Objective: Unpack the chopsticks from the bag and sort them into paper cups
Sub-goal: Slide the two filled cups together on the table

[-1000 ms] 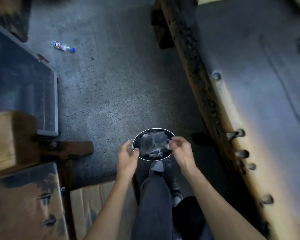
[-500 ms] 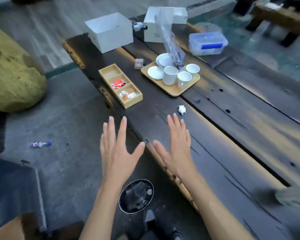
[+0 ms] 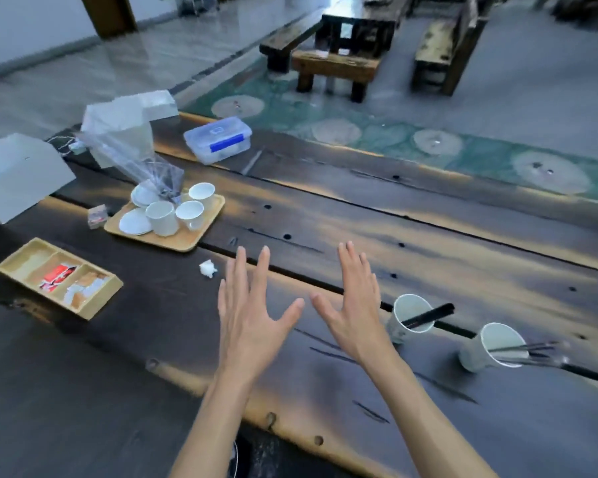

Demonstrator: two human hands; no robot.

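Two white paper cups stand on the dark wooden table (image 3: 325, 215) at the right. The nearer-left paper cup (image 3: 408, 317) holds black chopsticks (image 3: 432, 313) leaning right. The right paper cup (image 3: 491, 346) holds several thin metallic chopsticks (image 3: 532, 353). My left hand (image 3: 252, 305) and my right hand (image 3: 353, 301) hover flat over the table, palms down, fingers spread, holding nothing. A crumpled clear plastic bag (image 3: 139, 167) stands at the back left, above a tray of cups.
A wooden tray (image 3: 187, 241) carries white ceramic cups and saucers. A divided wooden box (image 3: 21, 260) with sachets lies at the left. White boxes (image 3: 14, 174), a blue-latched plastic container (image 3: 220, 139) and a small white scrap (image 3: 208, 269) are also on the table. Benches stand beyond.
The view swung up from the floor to the table. My hands let go of a round dark bin below and now hover spread over the tabletop; the paper cups came into view.
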